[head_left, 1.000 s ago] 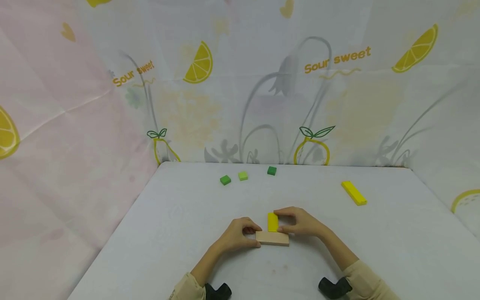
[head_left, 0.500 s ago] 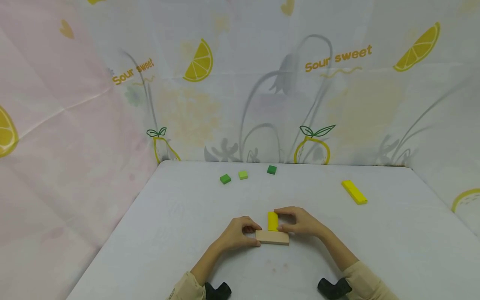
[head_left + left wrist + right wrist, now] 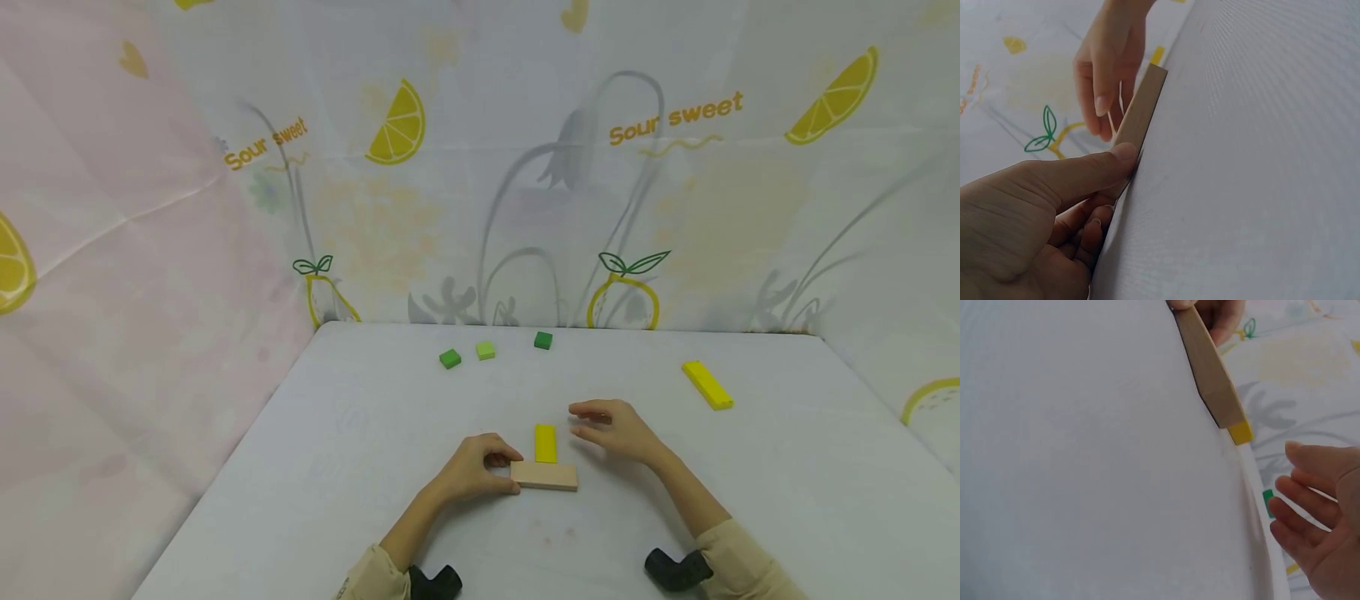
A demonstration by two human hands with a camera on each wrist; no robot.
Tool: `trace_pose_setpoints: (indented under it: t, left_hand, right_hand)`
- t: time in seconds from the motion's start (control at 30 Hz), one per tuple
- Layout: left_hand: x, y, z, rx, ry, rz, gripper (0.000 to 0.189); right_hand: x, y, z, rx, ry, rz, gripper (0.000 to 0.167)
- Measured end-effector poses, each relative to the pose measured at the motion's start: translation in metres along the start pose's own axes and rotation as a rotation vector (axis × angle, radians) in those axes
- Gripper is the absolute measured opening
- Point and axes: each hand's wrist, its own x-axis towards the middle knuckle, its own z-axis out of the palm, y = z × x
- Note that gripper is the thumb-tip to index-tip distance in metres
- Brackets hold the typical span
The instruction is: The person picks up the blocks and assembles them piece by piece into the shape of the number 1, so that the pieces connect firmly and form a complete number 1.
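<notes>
A plain wooden block [image 3: 544,476] lies crosswise on the white table, its left end pinched between the thumb and fingers of my left hand [image 3: 474,468]. Directly behind it a yellow block [image 3: 545,443] points away from me, its near end meeting or almost meeting the wooden one. My right hand [image 3: 618,429] hovers to the right of the yellow block, apart from it, fingers loosely bent around nothing. In the right wrist view, a gap shows between that hand [image 3: 1322,512] and the yellow block's end [image 3: 1240,432].
Toward the back edge sit a mid-green block [image 3: 450,359], a light green block [image 3: 486,350] and a dark green block [image 3: 543,340]. Another long yellow block [image 3: 707,385] lies at the back right. A printed cloth [image 3: 480,208] hangs behind the table [image 3: 337,417].
My right hand has let go of the yellow block and moved back and to the right. The left hand, still on the wooden block, has not visibly moved.
</notes>
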Motion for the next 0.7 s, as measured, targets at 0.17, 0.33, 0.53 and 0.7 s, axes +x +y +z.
trace_pose_setpoints:
  t: [0.17,0.33,0.53,0.7]
  left_hand:
    - [0.0,0.0,0.001,-0.012,-0.002,-0.005,0.032]
    - [0.0,0.002,0.0,-0.013,-0.001,-0.01,0.031]
    - [0.0,0.001,0.0,-0.012,0.002,-0.012,0.032]
    - [0.0,0.0,0.001,-0.012,0.005,-0.016,0.032]
  right_hand:
    - [-0.006,0.009,-0.011,-0.036,0.129,0.048,0.029]
    - [-0.011,0.021,-0.025,-0.101,0.281,0.069,0.026]
    - [-0.018,0.031,-0.042,-0.122,0.35,0.09,0.024]
    - [-0.021,0.034,-0.05,-0.124,0.363,0.118,0.024]
